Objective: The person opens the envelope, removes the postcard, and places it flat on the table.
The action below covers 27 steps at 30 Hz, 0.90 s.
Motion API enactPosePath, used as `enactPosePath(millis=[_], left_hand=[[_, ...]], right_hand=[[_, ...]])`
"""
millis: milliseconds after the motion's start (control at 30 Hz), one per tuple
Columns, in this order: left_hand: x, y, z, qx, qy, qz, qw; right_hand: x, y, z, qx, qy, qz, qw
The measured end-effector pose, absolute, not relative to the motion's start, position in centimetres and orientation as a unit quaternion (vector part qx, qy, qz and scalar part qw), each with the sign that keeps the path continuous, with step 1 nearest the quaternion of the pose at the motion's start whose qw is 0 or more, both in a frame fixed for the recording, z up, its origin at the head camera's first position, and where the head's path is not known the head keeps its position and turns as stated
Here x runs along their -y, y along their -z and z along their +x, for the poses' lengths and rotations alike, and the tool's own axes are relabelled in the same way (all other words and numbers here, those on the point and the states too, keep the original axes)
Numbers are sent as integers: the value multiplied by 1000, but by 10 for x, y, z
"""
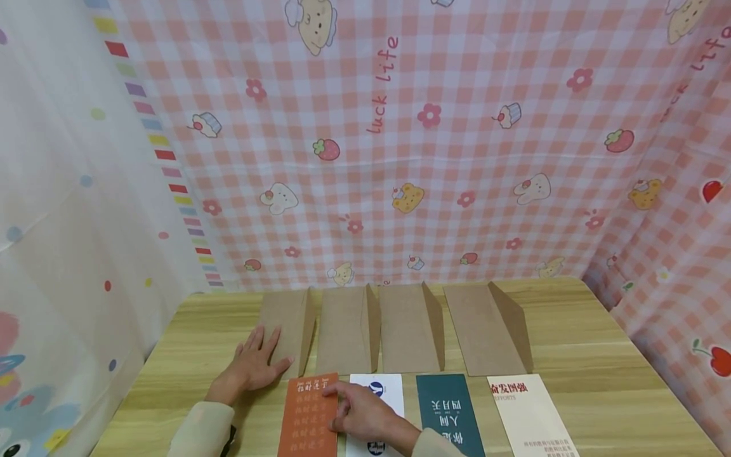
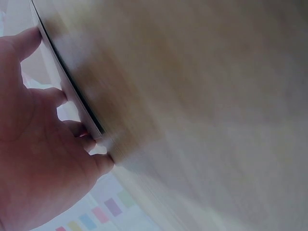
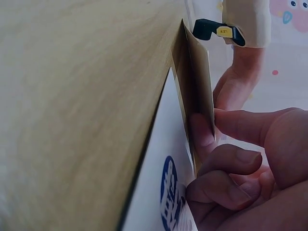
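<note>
My left hand [image 1: 254, 365] rests with spread fingers on the leftmost brown paper envelope [image 1: 282, 327]. In the left wrist view, the fingertips [image 2: 57, 96] press along that envelope's edge. With thumb and a finger, my right hand [image 1: 365, 409] pinches the right edge of an orange card [image 1: 308, 416] with white lettering. The right wrist view shows this card [image 3: 199, 67] tilted up off the table at the pinched side. The curled fingers of the right hand lie over a white card [image 1: 375, 387] with a blue print, hiding part of it.
Three more brown envelopes [image 1: 345, 330] with raised flaps stand in a row to the right. A dark green card [image 1: 448, 393] and a cream card [image 1: 533, 412] lie in front of them. A checked cloth [image 1: 371, 241] hangs behind the wooden table [image 1: 599, 355].
</note>
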<state>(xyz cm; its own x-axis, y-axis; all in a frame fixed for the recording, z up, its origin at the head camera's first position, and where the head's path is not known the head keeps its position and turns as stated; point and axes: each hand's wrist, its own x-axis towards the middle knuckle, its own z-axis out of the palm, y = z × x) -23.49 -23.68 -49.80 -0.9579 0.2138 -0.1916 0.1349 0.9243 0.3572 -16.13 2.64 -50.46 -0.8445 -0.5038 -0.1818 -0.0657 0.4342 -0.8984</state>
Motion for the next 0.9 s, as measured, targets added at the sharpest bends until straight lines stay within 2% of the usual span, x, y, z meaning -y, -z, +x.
enactPosePath(millis=[900], left_hand=[[237, 499, -236, -974, -174, 88, 117]], right_hand=[[-28, 503, -161, -832, 487, -167, 207]])
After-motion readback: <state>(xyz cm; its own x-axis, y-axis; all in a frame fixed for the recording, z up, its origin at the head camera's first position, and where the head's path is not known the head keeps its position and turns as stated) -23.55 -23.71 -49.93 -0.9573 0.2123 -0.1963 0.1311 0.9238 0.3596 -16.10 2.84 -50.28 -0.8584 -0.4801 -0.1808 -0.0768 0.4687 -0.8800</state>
